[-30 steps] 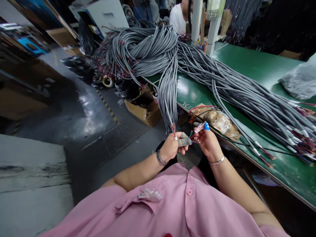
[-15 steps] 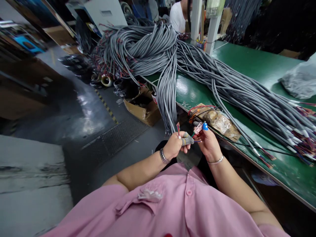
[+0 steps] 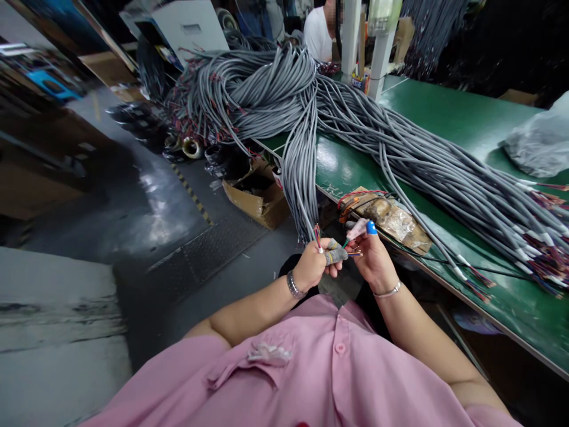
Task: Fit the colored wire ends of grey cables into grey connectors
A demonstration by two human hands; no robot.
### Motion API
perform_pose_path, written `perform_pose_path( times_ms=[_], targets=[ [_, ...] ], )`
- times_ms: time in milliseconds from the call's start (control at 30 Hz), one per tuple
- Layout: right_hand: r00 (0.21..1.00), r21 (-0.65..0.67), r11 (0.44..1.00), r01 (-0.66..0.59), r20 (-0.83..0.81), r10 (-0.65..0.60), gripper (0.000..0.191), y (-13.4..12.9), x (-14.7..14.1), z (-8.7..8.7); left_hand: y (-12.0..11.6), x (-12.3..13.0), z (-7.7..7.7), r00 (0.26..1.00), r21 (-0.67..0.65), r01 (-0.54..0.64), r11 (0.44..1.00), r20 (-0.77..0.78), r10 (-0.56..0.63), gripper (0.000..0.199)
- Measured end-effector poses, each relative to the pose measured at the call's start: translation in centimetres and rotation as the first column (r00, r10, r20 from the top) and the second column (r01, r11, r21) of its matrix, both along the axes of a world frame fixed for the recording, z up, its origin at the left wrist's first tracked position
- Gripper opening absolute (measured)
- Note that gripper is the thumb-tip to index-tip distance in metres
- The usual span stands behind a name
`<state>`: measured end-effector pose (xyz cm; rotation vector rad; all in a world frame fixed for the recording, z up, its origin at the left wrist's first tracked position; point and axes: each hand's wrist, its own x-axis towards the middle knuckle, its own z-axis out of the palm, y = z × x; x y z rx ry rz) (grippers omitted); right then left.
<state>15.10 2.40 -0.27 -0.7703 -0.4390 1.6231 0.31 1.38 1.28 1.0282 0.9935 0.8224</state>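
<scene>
My left hand (image 3: 313, 264), with grey covers on some fingers, is closed around the end of a grey cable, whose thin coloured wires (image 3: 317, 232) stick up above the fist. More thin wires (image 3: 354, 254) point from its fingertips toward the right. Close beside it, my right hand (image 3: 374, 255), with a blue cover on the thumb, pinches a small pale pink piece (image 3: 357, 230). A green wire runs between this piece and my left fingers. Grey cables (image 3: 300, 172) hang over the table edge down to my left hand.
Bundles of grey cable (image 3: 427, 148) lie along the green table (image 3: 453, 112). A taped cardboard piece (image 3: 393, 220) sits at its near edge. An open carton (image 3: 253, 201) stands on the floor. A person in white (image 3: 317, 34) is behind the table, and a plastic bag (image 3: 537, 142) lies at right.
The pink piece has turned slightly between my right fingers and looks blurred. Both hands stay in nearly the same place.
</scene>
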Motion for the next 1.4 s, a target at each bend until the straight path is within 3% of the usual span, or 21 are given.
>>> perform_pose_path(
  times_ms=[167,367,633,1000,1200,1400],
  targets=[
    [0.998,-0.04,0.998,-0.051,-0.029,0.05,0.05,0.0,0.4,0.1,-0.5,-0.5,0.0,1.0,0.015,-0.007,1.0,0.012,0.007,0.031],
    [0.999,0.011,1.0,-0.005,0.051,0.004,0.028,0.0,0.5,-0.1,-0.7,-0.9,0.1,0.998,0.001,-0.061,0.998,0.007,0.061,0.032],
    [0.999,-0.014,1.0,0.007,0.054,-0.006,0.03,0.1,0.6,-0.2,-0.5,-0.3,0.4,0.993,0.01,-0.088,0.996,0.073,0.088,0.024],
    [0.998,0.016,0.999,0.038,0.058,-0.039,0.027,0.0,0.5,-0.3,0.1,0.4,-0.4,0.997,-0.008,-0.079,0.997,0.026,0.079,0.028],
    [0.999,0.029,1.0,-0.002,0.036,0.001,0.034,0.0,0.5,-0.2,-0.2,0.3,-0.1,0.995,0.002,-0.1,0.995,0.02,0.1,0.027],
    [0.997,-0.051,0.995,-0.08,-0.004,0.08,0.049,0.0,1.3,-0.3,-0.7,0.0,0.1,0.994,0.011,-0.101,0.995,0.038,0.1,0.028]
  ],
)
